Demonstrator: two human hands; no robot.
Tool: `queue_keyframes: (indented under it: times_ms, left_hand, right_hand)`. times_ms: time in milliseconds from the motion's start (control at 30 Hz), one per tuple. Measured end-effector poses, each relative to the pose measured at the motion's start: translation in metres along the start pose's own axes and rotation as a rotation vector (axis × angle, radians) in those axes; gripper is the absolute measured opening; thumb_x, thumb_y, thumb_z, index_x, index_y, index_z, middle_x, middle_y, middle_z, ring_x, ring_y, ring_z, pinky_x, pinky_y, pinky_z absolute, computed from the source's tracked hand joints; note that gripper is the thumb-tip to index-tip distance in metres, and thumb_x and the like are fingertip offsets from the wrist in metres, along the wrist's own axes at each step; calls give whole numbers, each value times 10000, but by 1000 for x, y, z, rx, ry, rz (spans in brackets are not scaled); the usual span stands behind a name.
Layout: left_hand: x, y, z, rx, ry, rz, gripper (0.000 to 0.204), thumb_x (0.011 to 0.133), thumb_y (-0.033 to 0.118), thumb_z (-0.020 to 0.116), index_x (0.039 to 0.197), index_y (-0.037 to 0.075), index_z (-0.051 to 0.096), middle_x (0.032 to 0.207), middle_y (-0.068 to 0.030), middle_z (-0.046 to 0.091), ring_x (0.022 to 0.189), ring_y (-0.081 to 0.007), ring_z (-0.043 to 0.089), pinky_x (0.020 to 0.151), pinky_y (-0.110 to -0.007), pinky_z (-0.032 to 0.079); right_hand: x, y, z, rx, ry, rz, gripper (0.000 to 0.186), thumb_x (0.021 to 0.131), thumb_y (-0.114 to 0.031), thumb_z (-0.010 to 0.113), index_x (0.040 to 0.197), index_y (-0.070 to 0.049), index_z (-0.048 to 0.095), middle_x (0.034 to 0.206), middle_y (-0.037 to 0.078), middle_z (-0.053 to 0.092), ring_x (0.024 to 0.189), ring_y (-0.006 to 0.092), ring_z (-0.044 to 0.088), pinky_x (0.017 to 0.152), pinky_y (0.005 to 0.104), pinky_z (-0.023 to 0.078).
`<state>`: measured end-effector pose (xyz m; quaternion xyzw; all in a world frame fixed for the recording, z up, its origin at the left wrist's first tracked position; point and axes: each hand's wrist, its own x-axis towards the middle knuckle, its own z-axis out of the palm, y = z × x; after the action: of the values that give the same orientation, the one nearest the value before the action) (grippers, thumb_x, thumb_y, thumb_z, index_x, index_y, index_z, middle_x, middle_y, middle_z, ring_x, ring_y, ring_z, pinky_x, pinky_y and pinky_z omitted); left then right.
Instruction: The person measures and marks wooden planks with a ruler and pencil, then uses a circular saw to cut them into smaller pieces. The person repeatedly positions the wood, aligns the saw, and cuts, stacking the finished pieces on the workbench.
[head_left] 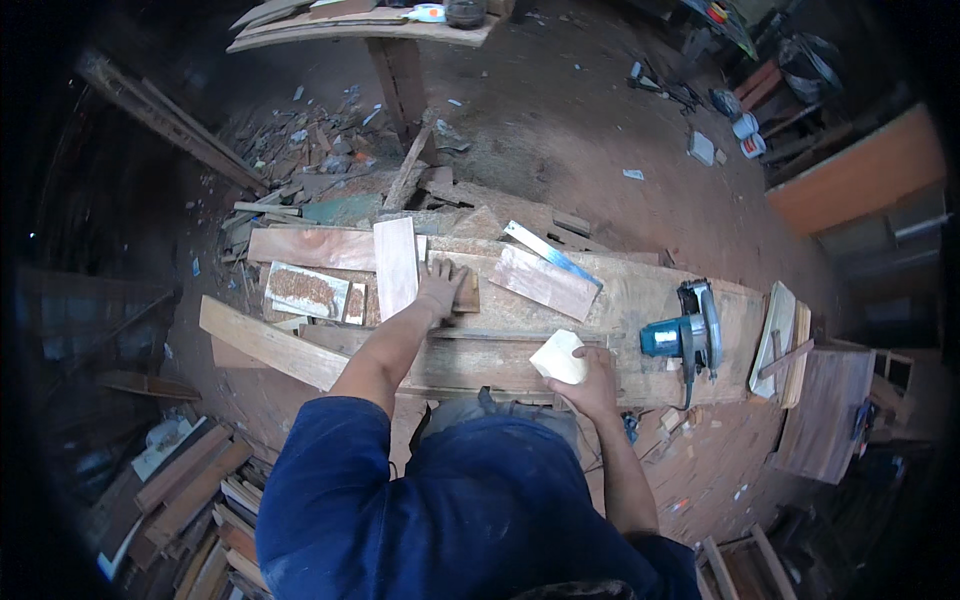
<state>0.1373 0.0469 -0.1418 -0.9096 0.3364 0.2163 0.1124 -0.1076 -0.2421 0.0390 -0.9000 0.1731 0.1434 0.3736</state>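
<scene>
My right hand (592, 384) grips a pale block (559, 357) with angled corners just above the near edge of the wooden workbench (640, 290). My left hand (440, 285) reaches over the bench with its fingers spread. It lies beside a light wooden board (396, 262) and against a small brown wood piece (468, 293), partly hidden by the hand. Right of it rest a flat wooden board (543, 282) and a blue-and-white strip (553, 254), perhaps a saw blade or ruler. A teal circular saw (684, 334) stands farther right on the bench.
A long curved plank (268, 342) juts out at the bench's left, near a sawdust-covered white piece (305, 289). Boards (785, 345) lean at the right end. Wood scraps (330, 150) litter the floor beyond. Stacked lumber (195, 480) lies at lower left.
</scene>
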Motion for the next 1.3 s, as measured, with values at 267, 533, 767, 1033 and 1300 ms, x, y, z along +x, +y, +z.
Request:
queue_keyframes:
  times_ms: [267,533,767,1033,1300]
  left_hand:
    - [-30,2,-76,-1414,-109,-135,1109,800,560,763,1587,-18,236,1452,-251,483,1340,-365,495,1145,-484,381]
    - [-106,115,-139,-2397,-102,136,773,964,456,630,1533,13,351,1414,-171,554,1305,-283,558,1099,-457,469]
    - [-137,101,-150,-2772,-385,225,751,968,444,599,1526,4,355,1430,-222,545,1303,-343,580,1105,-495,489]
    - [-149,119,-156,-2708,-566,226,695,981,400,592,1483,-35,387,1345,-217,599,1202,-308,653,1027,-409,561]
    - [-163,125,-172,-2691,-559,238,706,986,393,591,1506,-27,365,1401,-223,568,1264,-302,615,1089,-420,508]
  right_hand:
    - [5,-17,3,1133,373,233,653,951,-434,656,1385,3,438,1253,139,539,1152,211,522,1013,384,421]
    - [36,-113,31,479,443,-15,677,982,-520,619,1353,9,416,1316,247,429,1312,391,377,1138,529,275]
    - [-3,-108,-26,-83,-4,-382,1315,669,-720,821,1576,3,201,1561,331,237,1458,511,226,1192,616,224]
    - [22,-126,-63,-129,-103,-577,1489,523,-710,900,1564,62,168,1559,334,249,1457,516,267,1200,590,271]
    - [20,-111,-51,-94,-40,-641,1589,432,-632,960,1567,87,113,1523,352,287,1442,494,308,1188,556,303]
